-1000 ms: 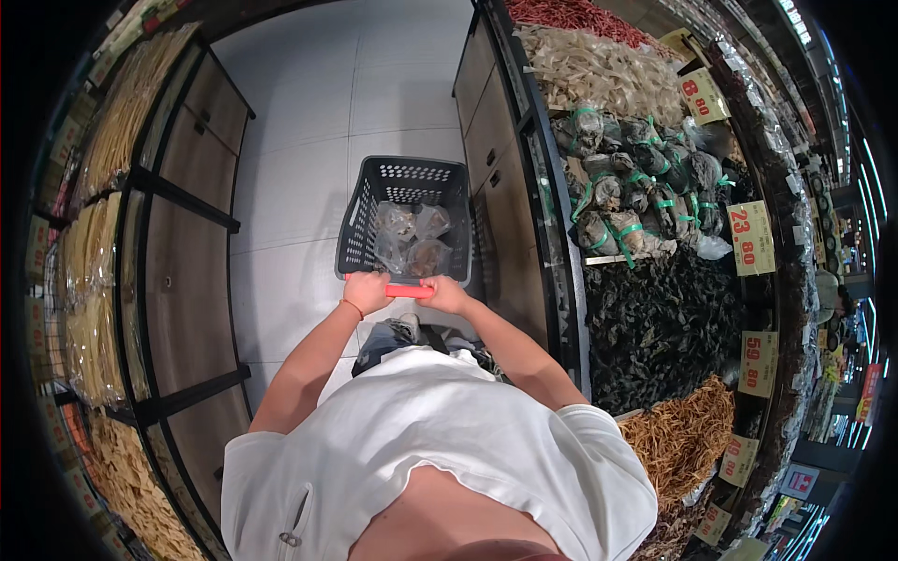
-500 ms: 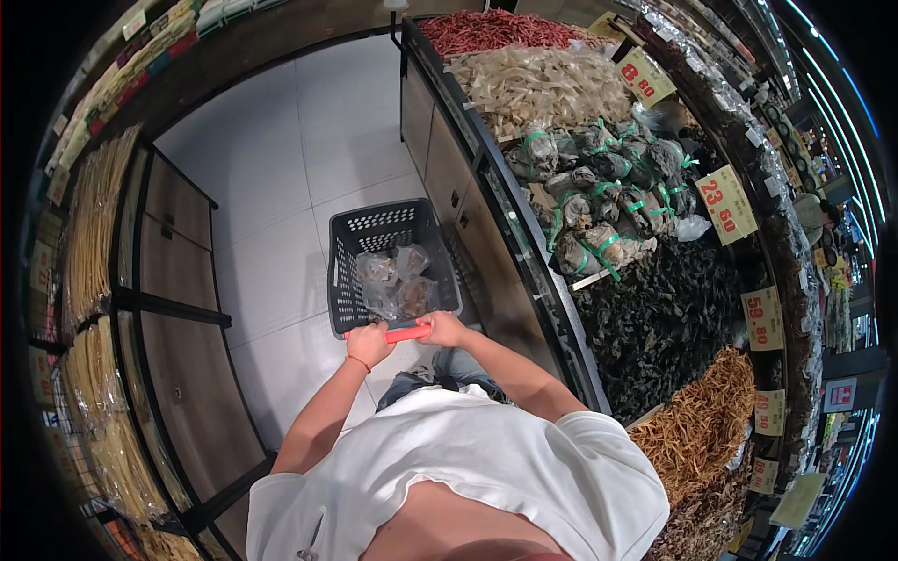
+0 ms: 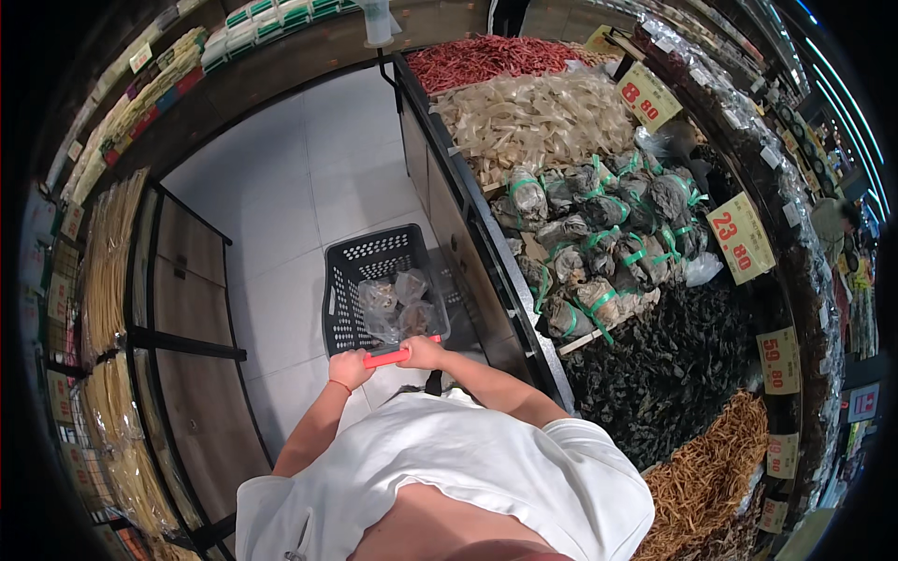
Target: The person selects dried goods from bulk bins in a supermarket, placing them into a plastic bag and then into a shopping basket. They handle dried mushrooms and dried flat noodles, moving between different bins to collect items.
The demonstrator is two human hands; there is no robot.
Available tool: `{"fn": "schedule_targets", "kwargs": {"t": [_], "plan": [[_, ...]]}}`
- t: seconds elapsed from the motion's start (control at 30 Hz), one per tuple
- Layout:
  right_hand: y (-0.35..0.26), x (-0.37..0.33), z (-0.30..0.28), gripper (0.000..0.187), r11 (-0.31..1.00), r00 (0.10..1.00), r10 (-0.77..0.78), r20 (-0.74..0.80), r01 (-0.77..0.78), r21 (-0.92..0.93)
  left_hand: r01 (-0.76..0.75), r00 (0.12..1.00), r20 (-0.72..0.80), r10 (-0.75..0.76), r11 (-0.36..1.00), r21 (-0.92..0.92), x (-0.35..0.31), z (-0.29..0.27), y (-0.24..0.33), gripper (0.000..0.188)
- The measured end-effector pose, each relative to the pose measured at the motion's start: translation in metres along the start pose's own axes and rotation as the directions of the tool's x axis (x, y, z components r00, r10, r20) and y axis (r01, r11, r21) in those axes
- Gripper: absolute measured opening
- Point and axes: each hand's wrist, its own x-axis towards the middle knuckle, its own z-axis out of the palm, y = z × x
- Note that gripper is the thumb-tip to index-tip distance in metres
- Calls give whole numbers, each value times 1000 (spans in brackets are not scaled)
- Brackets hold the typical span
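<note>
In front of me on the tiled floor is a dark grey plastic shopping basket (image 3: 341, 304) with perforated sides. Its red handle (image 3: 386, 358) points back toward my body. My left hand (image 3: 351, 368) is wrapped round the handle's left end, a thin red cord on that wrist. Round the right end my right hand (image 3: 422, 352) is closed too. Several clear plastic bags (image 3: 379, 297) lie inside the basket, one with brown contents (image 3: 414, 318); what exactly they hold is too small to tell.
Along my right runs a display bin with red dried chillies (image 3: 486, 58), pale dried strips (image 3: 533, 107), green-tied bundles (image 3: 599, 234), black dried goods (image 3: 645, 365) and price cards (image 3: 739, 238). Wooden cabinets (image 3: 201, 374) with bagged noodle-like sticks (image 3: 108, 280) line my left. Tiled floor (image 3: 355, 159) stretches ahead.
The display bin and cabinets have shifted nearer in view, so I have moved slightly forward with the basket. Both hands keep their hold on the handle. A person's dark legs now show at the far end.
</note>
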Motion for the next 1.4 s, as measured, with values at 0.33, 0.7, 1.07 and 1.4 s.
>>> {"fn": "schedule_targets", "kwargs": {"t": [0.33, 0.7, 1.07, 1.4], "plan": [[10, 51, -37, 30, 1000, 998, -24, 55, 24, 4, 63, 997, 44, -63, 998, -7, 53, -18, -10, 33], [19, 129, -78, 27, 996, 997, 73, 32, -74, 44, 47, 998, -36, -49, 997, -67, 131, -19, -47, 29], [17, 174, -110, 17, 999, 999, -31, 11, 31, 12, -86, 989, -134, 64, 983, -164, 178, -10, -78, 21], [-5, 211, -134, 16, 997, 998, 63, -2, -63, -42, -124, 980, -183, 76, 954, -271, 218, -21, -102, 15]]}}
